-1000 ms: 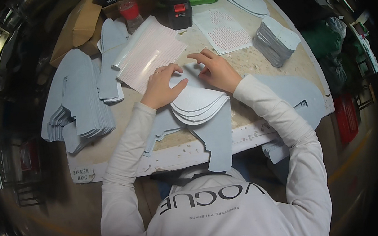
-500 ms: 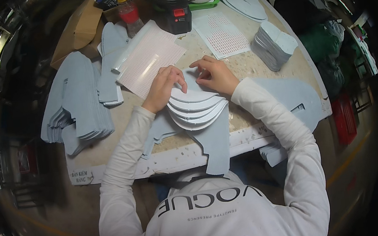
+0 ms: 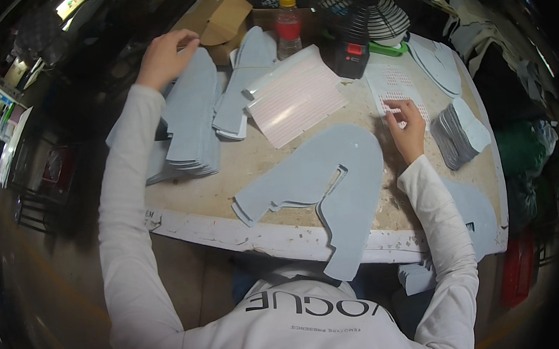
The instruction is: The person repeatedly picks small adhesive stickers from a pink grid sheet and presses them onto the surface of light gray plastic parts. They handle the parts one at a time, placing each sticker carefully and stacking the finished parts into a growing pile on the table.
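At the far tip of the grey stack, my left hand bends; my right hand curls over the printed sheet. I can't tell whether either grips.

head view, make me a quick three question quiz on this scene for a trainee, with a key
1. True or false: the left hand and the right hand are touching each other.
2. What colour is the cap on the bottle?
A blue, B yellow, C green
3. Which hand is at the far tip of the stack of grey pieces?

Key: 1 false; 2 B; 3 left hand.
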Available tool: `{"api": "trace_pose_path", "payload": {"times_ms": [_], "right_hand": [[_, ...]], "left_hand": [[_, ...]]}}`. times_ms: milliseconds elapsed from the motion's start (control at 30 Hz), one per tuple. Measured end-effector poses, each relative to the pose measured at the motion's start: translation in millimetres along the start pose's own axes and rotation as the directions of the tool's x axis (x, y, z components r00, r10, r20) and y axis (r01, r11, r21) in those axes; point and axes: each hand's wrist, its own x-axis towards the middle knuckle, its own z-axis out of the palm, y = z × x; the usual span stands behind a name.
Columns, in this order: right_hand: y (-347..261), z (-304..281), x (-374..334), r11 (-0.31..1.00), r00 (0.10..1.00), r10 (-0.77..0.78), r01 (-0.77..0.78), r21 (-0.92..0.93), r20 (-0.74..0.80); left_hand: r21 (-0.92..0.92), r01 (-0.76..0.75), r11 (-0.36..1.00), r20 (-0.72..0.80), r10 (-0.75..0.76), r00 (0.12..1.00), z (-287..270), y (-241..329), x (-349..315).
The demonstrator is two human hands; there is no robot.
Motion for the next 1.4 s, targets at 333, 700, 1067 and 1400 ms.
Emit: {"api": "trace_pose_path", "payload": {"times_ms": [333, 700, 1067, 1400], "right_hand": [[6.7, 4.3, -4.9, 0.997, 0.997, -0.048, 0.052, -0.053, 0.065], [3.0, 4.6, -5.9, 0.999, 0.995, -0.042, 0.044, -0.025, 0.093], [-5.3, 8.0, -10.3, 0.998, 0.989, -0.059, 0.061, -0.009, 0.136], [-3.3, 8.2, -9.9, 0.997, 0.984, -0.072, 0.075, -0.013, 0.162]], "left_hand": [[0.104, 0.442, 0.891, 0.195, -0.454, 0.869, 41.3, -145.4, 15.3], [-0.021, 0.299, 0.954, 0.107, -0.295, 0.949, -6.6, -98.8, 14.6], [0.260, -0.035, 0.965, -0.058, 0.052, 0.997, -3.9, -78.1, -8.4], [-0.249, 0.115, 0.962, -0.036, -0.127, 0.991, -43.0, -75.2, -2.8]]}}
